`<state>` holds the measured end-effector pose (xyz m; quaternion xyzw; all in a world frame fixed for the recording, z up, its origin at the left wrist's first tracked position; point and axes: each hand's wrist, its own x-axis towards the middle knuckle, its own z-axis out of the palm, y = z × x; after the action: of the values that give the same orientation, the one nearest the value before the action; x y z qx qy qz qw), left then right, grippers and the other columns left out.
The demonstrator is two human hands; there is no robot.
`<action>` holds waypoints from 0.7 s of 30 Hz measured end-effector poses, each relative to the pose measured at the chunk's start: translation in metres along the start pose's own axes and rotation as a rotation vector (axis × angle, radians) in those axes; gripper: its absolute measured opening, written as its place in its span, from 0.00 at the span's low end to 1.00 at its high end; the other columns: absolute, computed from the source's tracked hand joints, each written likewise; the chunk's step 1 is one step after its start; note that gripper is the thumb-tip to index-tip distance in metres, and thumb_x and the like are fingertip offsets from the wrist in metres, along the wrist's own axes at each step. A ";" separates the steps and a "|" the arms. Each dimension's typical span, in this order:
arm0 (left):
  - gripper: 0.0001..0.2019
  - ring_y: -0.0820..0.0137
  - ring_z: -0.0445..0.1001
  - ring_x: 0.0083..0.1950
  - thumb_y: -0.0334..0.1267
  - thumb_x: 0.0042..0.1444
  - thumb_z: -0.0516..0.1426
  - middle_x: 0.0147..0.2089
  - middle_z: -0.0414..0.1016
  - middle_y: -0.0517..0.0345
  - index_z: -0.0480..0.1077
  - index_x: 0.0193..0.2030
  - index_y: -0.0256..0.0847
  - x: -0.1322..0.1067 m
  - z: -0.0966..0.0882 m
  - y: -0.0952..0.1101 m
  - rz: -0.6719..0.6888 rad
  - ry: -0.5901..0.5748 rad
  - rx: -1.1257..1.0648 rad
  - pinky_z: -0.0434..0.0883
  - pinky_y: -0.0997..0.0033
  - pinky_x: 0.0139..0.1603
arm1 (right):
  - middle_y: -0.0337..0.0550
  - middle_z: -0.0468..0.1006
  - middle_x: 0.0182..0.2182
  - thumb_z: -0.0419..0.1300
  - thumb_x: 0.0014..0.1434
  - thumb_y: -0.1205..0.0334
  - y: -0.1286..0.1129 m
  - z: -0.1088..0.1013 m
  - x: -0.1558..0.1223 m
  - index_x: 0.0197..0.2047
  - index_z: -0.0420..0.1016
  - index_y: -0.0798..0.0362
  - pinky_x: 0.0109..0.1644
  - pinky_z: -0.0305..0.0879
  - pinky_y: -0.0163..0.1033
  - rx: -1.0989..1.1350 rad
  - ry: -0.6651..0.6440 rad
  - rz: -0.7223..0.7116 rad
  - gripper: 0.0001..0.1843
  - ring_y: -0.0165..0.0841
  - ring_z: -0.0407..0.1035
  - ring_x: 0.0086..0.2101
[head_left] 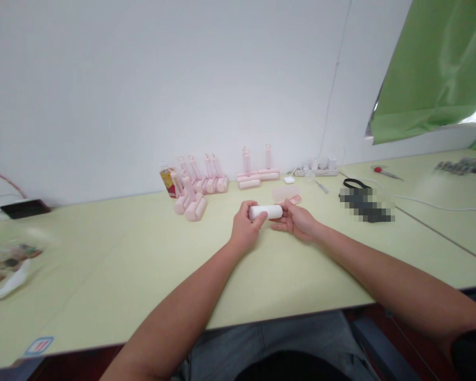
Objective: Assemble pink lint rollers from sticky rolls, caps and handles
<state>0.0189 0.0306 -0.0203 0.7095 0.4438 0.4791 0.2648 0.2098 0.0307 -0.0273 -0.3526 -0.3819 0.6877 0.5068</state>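
Observation:
A white cylinder (270,212) lies level between my two hands, just above the table. My left hand (246,225) is closed around its left end, with the thumb along the front. At the right end, my right hand (297,219) grips it between thumb and fingertips, while the lower fingers stretch out beneath. Just behind the right fingers is a small pink part (295,199); whether the hand touches it I cannot tell. A pale pink flat piece (283,192) rests on the table beyond.
Several pink parts with upright stems (194,203) stand at the back left, beside a yellow-red carton (168,182). More pink parts (257,177) are by the wall. A power strip (316,171), a thin tool (321,187) and a black strap (357,184) lie to the right.

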 end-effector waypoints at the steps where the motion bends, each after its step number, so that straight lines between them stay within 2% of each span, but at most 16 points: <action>1: 0.20 0.73 0.71 0.33 0.49 0.56 0.60 0.39 0.72 0.58 0.65 0.51 0.41 0.000 0.000 -0.001 0.004 -0.016 0.035 0.70 0.73 0.33 | 0.47 0.77 0.46 0.49 0.68 0.47 0.001 0.000 0.001 0.48 0.69 0.51 0.46 0.77 0.45 -0.015 0.031 -0.033 0.18 0.33 0.75 0.40; 4: 0.19 0.70 0.72 0.37 0.47 0.54 0.61 0.40 0.74 0.58 0.67 0.48 0.41 0.001 -0.001 -0.002 0.026 -0.071 0.149 0.69 0.70 0.38 | 0.45 0.76 0.47 0.53 0.66 0.50 0.003 -0.003 0.005 0.48 0.73 0.50 0.50 0.77 0.46 -0.095 0.129 -0.166 0.16 0.35 0.74 0.45; 6: 0.19 0.67 0.72 0.39 0.46 0.52 0.62 0.42 0.75 0.56 0.69 0.48 0.41 0.001 0.000 -0.001 0.034 -0.118 0.205 0.69 0.68 0.41 | 0.44 0.75 0.49 0.56 0.63 0.52 0.003 -0.005 0.007 0.49 0.75 0.50 0.54 0.75 0.48 -0.158 0.147 -0.264 0.16 0.37 0.72 0.49; 10: 0.24 0.65 0.74 0.41 0.48 0.52 0.62 0.44 0.77 0.55 0.69 0.54 0.42 -0.003 0.002 0.004 0.033 -0.198 0.222 0.69 0.66 0.43 | 0.45 0.75 0.52 0.61 0.59 0.50 0.001 -0.005 0.003 0.51 0.77 0.51 0.60 0.69 0.51 -0.316 0.085 -0.453 0.20 0.39 0.70 0.53; 16: 0.24 0.66 0.73 0.43 0.46 0.54 0.61 0.48 0.77 0.54 0.68 0.57 0.41 -0.008 0.004 0.014 0.076 -0.242 0.197 0.69 0.67 0.43 | 0.48 0.76 0.55 0.57 0.64 0.50 -0.003 -0.002 -0.008 0.56 0.76 0.50 0.66 0.59 0.54 -0.693 0.051 -0.707 0.22 0.40 0.68 0.57; 21: 0.24 0.67 0.72 0.40 0.45 0.54 0.61 0.46 0.77 0.55 0.67 0.56 0.41 -0.009 0.004 0.014 0.076 -0.239 0.154 0.68 0.68 0.40 | 0.48 0.66 0.64 0.56 0.65 0.52 -0.003 -0.001 -0.011 0.64 0.68 0.48 0.69 0.54 0.53 -0.862 -0.062 -0.820 0.26 0.41 0.60 0.64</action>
<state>0.0268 0.0160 -0.0147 0.7961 0.4173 0.3654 0.2420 0.2146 0.0206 -0.0243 -0.3301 -0.7463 0.2287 0.5308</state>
